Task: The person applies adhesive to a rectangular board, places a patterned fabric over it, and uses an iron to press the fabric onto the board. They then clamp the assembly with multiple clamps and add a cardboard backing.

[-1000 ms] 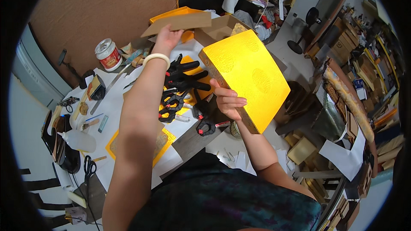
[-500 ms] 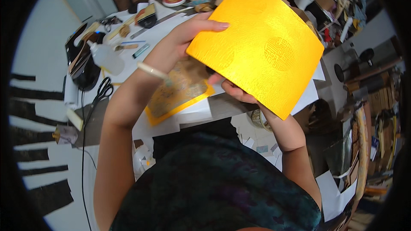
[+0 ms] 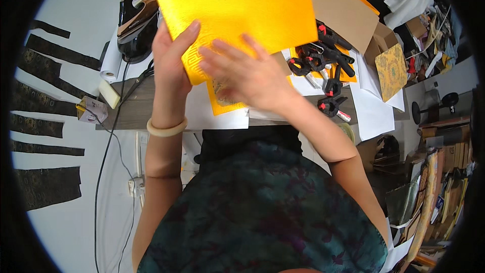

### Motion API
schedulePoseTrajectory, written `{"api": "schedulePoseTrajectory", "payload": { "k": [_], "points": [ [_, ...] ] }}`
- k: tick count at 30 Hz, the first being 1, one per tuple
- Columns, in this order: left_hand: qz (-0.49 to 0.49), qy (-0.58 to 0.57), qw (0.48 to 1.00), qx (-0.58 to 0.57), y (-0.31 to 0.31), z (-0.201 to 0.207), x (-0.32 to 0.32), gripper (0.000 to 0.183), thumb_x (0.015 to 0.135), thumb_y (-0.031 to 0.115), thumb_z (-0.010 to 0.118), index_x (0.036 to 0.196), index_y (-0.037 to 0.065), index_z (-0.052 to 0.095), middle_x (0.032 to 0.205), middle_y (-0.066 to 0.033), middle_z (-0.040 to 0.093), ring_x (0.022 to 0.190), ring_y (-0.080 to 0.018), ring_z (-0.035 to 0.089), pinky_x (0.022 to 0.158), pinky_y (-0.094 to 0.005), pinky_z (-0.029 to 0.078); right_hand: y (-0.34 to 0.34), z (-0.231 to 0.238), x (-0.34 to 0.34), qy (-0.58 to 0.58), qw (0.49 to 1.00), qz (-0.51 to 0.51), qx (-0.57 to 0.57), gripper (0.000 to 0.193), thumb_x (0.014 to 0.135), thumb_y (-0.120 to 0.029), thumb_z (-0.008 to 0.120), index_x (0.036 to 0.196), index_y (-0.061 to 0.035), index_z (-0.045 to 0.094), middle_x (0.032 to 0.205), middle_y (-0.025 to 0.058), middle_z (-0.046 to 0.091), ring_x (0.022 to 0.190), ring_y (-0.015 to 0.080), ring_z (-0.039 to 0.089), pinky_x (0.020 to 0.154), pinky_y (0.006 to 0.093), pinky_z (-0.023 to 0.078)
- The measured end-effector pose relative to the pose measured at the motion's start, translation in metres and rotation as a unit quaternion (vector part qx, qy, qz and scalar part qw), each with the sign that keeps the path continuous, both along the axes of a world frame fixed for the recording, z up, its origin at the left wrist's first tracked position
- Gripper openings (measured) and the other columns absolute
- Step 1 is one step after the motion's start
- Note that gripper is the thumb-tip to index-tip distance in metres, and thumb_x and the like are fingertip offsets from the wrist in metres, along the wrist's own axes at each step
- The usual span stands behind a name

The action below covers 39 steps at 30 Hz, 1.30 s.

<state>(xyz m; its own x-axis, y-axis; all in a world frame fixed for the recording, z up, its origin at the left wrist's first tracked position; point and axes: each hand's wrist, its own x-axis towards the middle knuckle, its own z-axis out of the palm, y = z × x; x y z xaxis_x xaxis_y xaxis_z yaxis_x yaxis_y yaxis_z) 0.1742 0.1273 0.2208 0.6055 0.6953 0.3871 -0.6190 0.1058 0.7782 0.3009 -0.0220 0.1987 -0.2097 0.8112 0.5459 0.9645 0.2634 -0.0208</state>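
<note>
The yellow panel [image 3: 242, 10] is raised above the near part of the tabletop [image 3: 130, 102], its upper part running out of the top of the view. Of the hands, the left hand [image 3: 171, 65], below which a pale bangle [image 3: 166, 128] circles the wrist, grips the panel at its lower left edge, the thumb laid on the yellow face. The right hand [image 3: 247, 73] is unclenched, fingers spread and blurred by motion; it lies across the lower edge and appears to hold nothing. Whether its fingertips touch the face cannot be told.

The change concerns the grip. Half a second earlier both hands have hold of the panel, the right from its lower edge; now the left appears to bear it alone. In effect, the right hand seems freed to work over the surface. The view has also swung, so that the iron [image 3: 139, 43] now stands beside the panel's left edge.

Below the panel lies a yellow-bordered sheet [image 3: 218, 105], partly hidden, on white paper [image 3: 202, 115]. To the right lie black clamps [image 3: 331, 88], apart from the right hand. The cardboard [image 3: 348, 12], touched by the left hand one second earlier, is now clear of both; a patterned board [image 3: 391, 73] leans near a box [image 3: 379, 43]. Scissors [image 3: 135, 87] lie left of the left hand.
</note>
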Motion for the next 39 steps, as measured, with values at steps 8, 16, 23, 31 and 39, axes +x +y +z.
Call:
{"api": "schedulePoseTrajectory", "payload": {
  "k": [8,16,23,31,39],
  "points": [
    [0.211,-0.025,0.976,0.052,0.001,0.005,-0.069,0.039,0.104,0.011,0.058,0.137,-0.008,0.051,0.130,-0.0178,0.064,0.118,-0.0248,0.065,0.102,-0.0389,0.053,-0.050,-0.051,0.093,0.274,0.916,-0.284,0.070,0.019,0.098,-0.014,0.064,0.103,0.0008,0.075,0.099,0.0187,0.075,0.096,0.0377,0.072,0.090,0.0435,0.058],
    [0.280,0.012,0.958,0.057,0.005,-0.006,-0.112,0.042,0.103,0.010,0.059,0.141,-0.005,0.049,0.131,-0.0192,0.064,0.115,-0.0290,0.068,0.096,-0.0414,0.058,-0.026,-0.102,0.056,0.033,0.983,-0.005,-0.181,0.073,0.093,-0.048,0.069,0.146,-0.0019,0.052,0.148,0.0263,0.052,0.143,0.0421,0.046,0.118,0.0481,0.039],
    [0.303,0.037,0.952,0.034,-0.009,-0.019,-0.167,0.047,0.102,0.010,0.060,0.145,-0.005,0.047,0.135,-0.0220,0.062,0.117,-0.0318,0.067,0.099,-0.0468,0.056,-0.016,-0.114,0.060,-0.252,0.962,0.040,-0.099,0.056,0.099,-0.038,0.061,0.137,0.0019,0.055,0.121,0.0252,0.068,0.110,0.0419,0.069,0.091,0.0420,0.059],
    [0.403,0.096,0.909,-0.037,-0.046,-0.006,-0.170,0.045,0.100,0.012,0.064,0.139,-0.005,0.050,0.129,-0.0181,0.063,0.113,-0.0265,0.066,0.097,-0.0395,0.055,0.044,-0.108,0.092,0.111,0.988,0.029,-0.104,0.033,0.091,-0.019,0.069,0.115,0.0028,0.063,0.097,0.0190,0.065,0.097,0.0389,0.067,0.086,0.0453,0.056],
    [0.419,0.168,0.891,-0.045,-0.067,-0.025,-0.201,0.042,0.101,0.015,0.062,0.138,-0.004,0.052,0.132,-0.0173,0.061,0.118,-0.0246,0.063,0.101,-0.0375,0.051,0.131,-0.103,0.143,0.099,0.963,-0.039,-0.249,0.057,0.087,-0.043,0.077,0.119,0.0016,0.065,0.109,0.0208,0.070,0.110,0.0382,0.065,0.093,0.0458,0.053]
  ]
}}
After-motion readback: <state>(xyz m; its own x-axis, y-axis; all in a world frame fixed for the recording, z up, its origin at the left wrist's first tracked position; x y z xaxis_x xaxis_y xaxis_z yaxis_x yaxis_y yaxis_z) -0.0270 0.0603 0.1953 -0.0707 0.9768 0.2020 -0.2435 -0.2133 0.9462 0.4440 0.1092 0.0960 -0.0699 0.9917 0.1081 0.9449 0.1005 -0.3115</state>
